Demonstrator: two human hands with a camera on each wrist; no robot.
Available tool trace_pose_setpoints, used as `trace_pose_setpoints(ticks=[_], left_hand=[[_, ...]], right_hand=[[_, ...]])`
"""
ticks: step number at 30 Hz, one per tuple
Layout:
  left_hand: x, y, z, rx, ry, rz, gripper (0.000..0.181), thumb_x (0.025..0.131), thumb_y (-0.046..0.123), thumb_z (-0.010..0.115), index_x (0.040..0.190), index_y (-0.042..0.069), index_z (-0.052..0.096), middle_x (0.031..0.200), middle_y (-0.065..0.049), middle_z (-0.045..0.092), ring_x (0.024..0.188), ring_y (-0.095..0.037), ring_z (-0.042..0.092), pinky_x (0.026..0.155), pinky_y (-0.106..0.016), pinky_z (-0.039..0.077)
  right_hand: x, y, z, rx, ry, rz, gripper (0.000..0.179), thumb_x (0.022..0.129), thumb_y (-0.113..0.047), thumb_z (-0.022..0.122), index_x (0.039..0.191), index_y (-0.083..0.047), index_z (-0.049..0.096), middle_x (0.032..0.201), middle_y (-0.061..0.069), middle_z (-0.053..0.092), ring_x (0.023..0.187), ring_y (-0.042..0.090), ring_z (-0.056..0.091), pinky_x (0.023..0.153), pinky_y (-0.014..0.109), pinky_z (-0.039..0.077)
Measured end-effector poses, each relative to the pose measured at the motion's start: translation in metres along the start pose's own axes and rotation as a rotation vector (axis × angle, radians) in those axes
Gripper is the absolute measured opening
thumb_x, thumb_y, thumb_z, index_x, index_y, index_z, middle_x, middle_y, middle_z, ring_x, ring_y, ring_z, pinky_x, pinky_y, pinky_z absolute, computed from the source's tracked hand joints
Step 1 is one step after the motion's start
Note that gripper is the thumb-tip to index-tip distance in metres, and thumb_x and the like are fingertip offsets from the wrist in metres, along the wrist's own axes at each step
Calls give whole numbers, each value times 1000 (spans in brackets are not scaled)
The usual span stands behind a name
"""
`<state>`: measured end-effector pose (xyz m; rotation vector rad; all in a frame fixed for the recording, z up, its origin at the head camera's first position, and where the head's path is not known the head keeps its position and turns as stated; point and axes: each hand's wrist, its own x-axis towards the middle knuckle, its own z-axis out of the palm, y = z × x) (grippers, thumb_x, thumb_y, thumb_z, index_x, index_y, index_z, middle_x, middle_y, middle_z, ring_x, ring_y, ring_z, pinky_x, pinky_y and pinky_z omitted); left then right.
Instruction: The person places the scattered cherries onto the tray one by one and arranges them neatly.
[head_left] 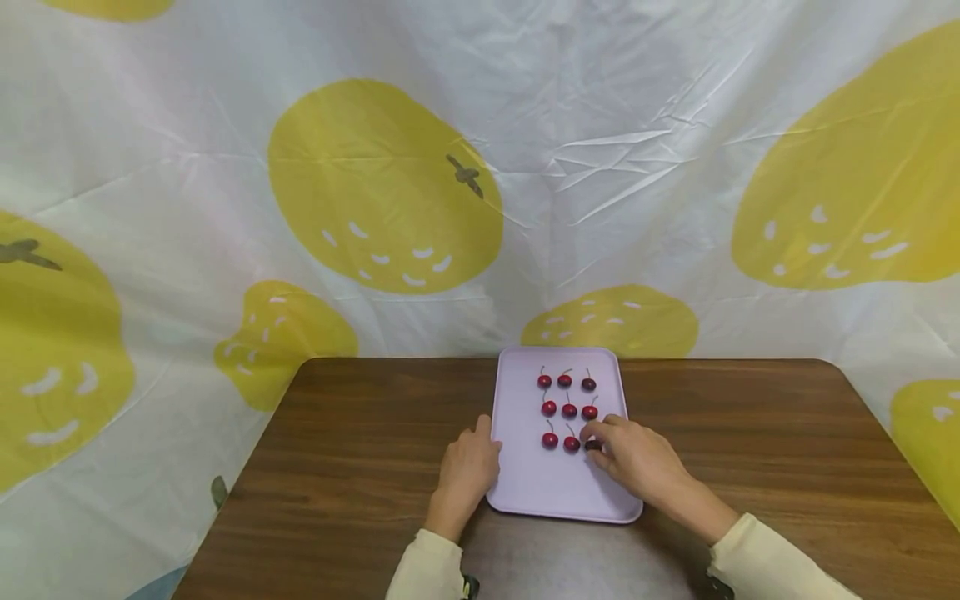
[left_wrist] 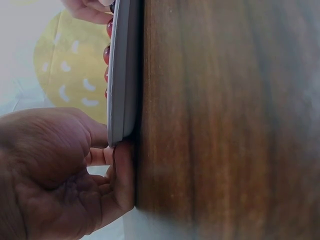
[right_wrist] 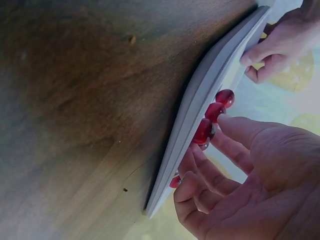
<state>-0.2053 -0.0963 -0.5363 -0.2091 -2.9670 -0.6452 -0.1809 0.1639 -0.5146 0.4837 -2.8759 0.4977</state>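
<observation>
A pale lilac tray (head_left: 517, 479) lies on the table and bears red cherries with stems, set in three rows of three. My left hand (head_left: 471, 465) holds the tray's left edge, thumb at the rim (left_wrist: 114, 131) and fingers low against its side. Over the tray's right side, my right hand (head_left: 643, 460) has thumb and fingertips about a dark cherry (head_left: 593, 446) at the right end of the nearest row, pinching it. Beside that one sits a red cherry (head_left: 572, 444). In the right wrist view the fingers partly hide the cherries behind them.
The brown wooden table (head_left: 375, 433) extends on both sides of the tray. Behind it hangs a white cloth (head_left: 600, 208) printed with large yellow fruit, close to the table's back edge. The tray's far end reaches that edge.
</observation>
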Motion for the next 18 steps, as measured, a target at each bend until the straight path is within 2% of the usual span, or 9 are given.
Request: trace_pose_setpoints(ticks=[8,13,18], left_hand=[[1,-1,-1,13,10,4,24,100,18,72,107,4,54,86,-24,67,77,-47,71,66,-55,56],[1,-2,0,12,4,-1,24,100,18,71,108,4,53,86,-25,67,77,-48,71,66,-55,56],[1,-4,0,12,-8,-5,24,100,18,71,108,4,53,87,-25,67,77,-48,71,65,-55,56]], right_hand=[[-1,0,-6,18,6,49,27,93,-30,81,118,-21,76,101,2,73,78,18,67,67,45,56],[-4,3,-8,25,43,75,32,95,-34,79,123,-20,76,108,4,72,89,24,73,72,50,59],[-10,6,-12,30,80,97,33,97,-36,76,125,-19,74,114,5,70,101,29,73,76,53,59]])
